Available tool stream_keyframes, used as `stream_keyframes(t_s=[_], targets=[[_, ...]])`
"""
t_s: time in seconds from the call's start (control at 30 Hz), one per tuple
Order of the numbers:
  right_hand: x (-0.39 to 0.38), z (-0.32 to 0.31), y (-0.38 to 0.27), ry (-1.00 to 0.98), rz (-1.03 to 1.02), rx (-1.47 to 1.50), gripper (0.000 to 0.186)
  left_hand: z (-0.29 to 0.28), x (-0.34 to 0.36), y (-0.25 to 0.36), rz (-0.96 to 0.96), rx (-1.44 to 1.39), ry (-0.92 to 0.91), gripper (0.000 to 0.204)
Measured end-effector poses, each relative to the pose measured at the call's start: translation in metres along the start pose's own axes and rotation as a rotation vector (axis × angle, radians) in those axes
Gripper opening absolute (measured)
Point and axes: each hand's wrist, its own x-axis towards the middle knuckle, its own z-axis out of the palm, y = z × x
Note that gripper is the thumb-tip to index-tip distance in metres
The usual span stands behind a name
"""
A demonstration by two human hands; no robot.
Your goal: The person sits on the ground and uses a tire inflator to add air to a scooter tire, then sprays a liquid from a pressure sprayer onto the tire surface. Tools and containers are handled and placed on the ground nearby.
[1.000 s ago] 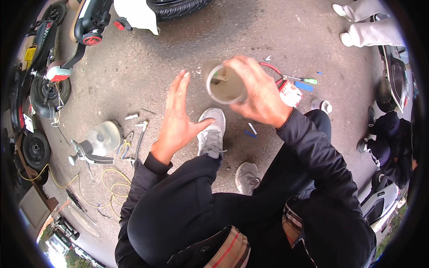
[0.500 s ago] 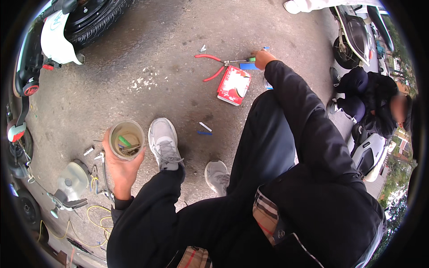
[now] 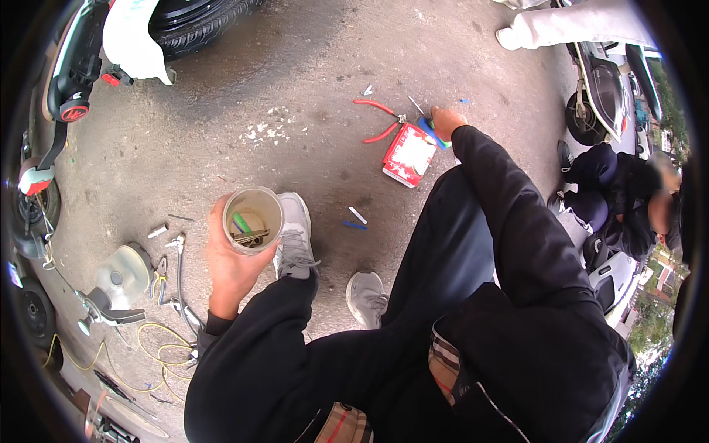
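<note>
A clear plastic cup (image 3: 253,196) is gripped in my left hand (image 3: 235,269), its mouth facing up. Inside it lie a green piece (image 3: 240,222) and several thin metal sticks (image 3: 251,238). Farther out, my right hand (image 3: 447,122) is down at the ground with its fingers closed around what looks like a screwdriver (image 3: 416,105); the thin shaft sticks out past the fingers and most of the handle is hidden. Under that hand lies a flat blue piece (image 3: 428,131) with green beside it. Left of it are a red and white box (image 3: 408,155) and red-handled pliers (image 3: 384,109).
A white strip (image 3: 357,215) and a blue strip (image 3: 354,225) lie before my shoes. At left are yellow-handled pliers (image 3: 159,280), a clear container (image 3: 123,277) and a yellow hose (image 3: 155,341). Scooters stand left and right; a person crouches (image 3: 613,181) at right.
The view has shifted, so the ground things sit farther right. At my right hand, the screwdriver shaft and the blue piece have turned to a slant. My left hand still holds the cup.
</note>
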Motion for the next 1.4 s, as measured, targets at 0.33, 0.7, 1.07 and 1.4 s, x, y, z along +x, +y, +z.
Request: stream_keyframes(t_s=[0.33, 0.7, 1.07, 1.4], targets=[[0.018, 0.009, 0.0, -0.097, -0.123, -0.041, 0.034, 0.001, 0.005, -0.002, -0.011, -0.081, 0.017, 0.1], [0.005, -0.033, -0.036, 0.159, 0.004, 0.244, 0.036, -0.005, 0.009, -0.002, 0.004, 0.009, 0.037, 0.1], [-0.022, -0.055, -0.148, 0.108, -0.39, -0.035, 0.11, -0.005, 0.012, 0.0, -0.011, 0.0, -0.036, 0.102], [-0.059, -0.12, -0.162, 0.38, -0.478, 0.816, 0.064, -0.004, 0.008, 0.001, 0.075, -0.127, 0.047, 0.091]])
